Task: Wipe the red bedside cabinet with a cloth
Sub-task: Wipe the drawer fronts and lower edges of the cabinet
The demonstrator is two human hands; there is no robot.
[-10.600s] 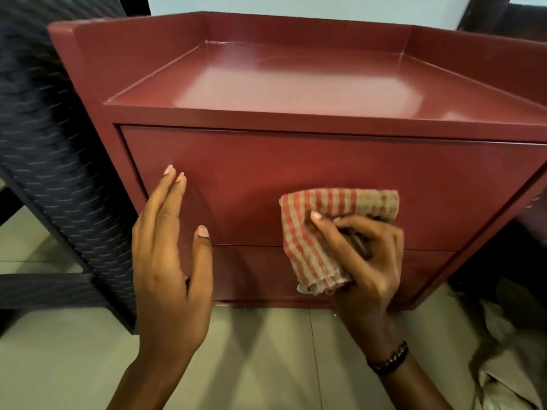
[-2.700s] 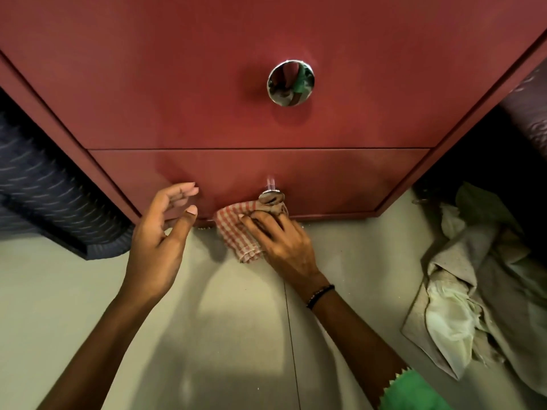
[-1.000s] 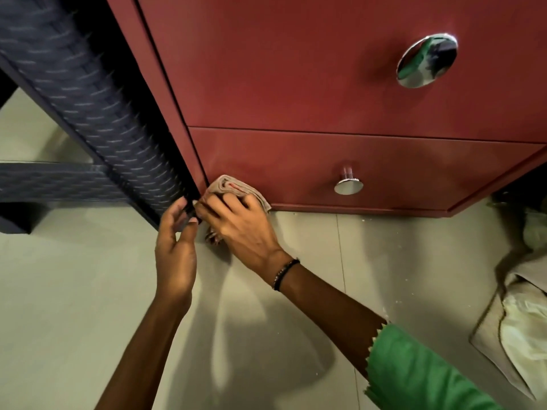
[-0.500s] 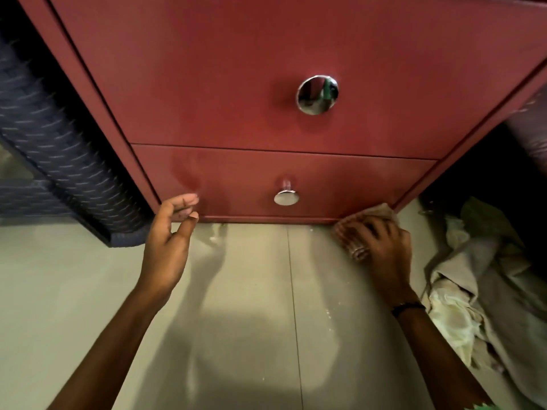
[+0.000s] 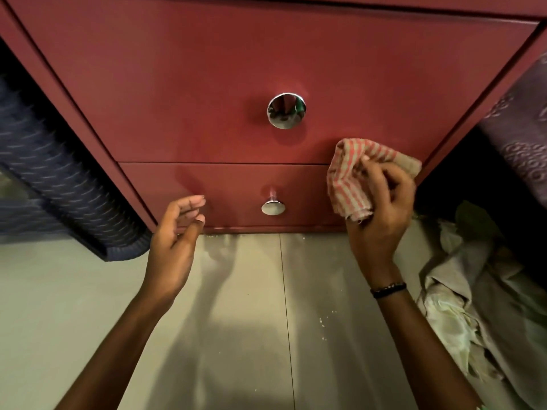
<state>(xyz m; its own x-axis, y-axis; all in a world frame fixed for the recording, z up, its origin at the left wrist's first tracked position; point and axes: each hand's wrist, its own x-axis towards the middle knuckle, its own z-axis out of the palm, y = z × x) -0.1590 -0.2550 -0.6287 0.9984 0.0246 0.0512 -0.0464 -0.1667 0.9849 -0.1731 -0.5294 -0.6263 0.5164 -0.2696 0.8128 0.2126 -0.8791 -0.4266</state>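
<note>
1. Cabinet: red front fills the upper view, standing on the tiled floor. Two drawers, each with a chrome knob: upper knob, lower knob.
2. Cloth: red-checked, bunched, at the cabinet's right edge across the seam between the drawers. Whether it presses on the panel or sits just off it, cannot tell.
3. Right hand: fingers curled closed round the cloth, thumb on top.
4. Left hand: empty, fingers loosely bent and apart, tips near the lower drawer's left end; contact unclear.
5. Surroundings: pale crumbs on the floor along the cabinet base; crumpled fabric at right; dark woven furniture at left.
6. Risks (judgement): the bunched cloth gives a small contact patch, so streaks or missed strips are likely; a loose end could snag the lower knob; the wad may drag floor grit onto the panel.
</note>
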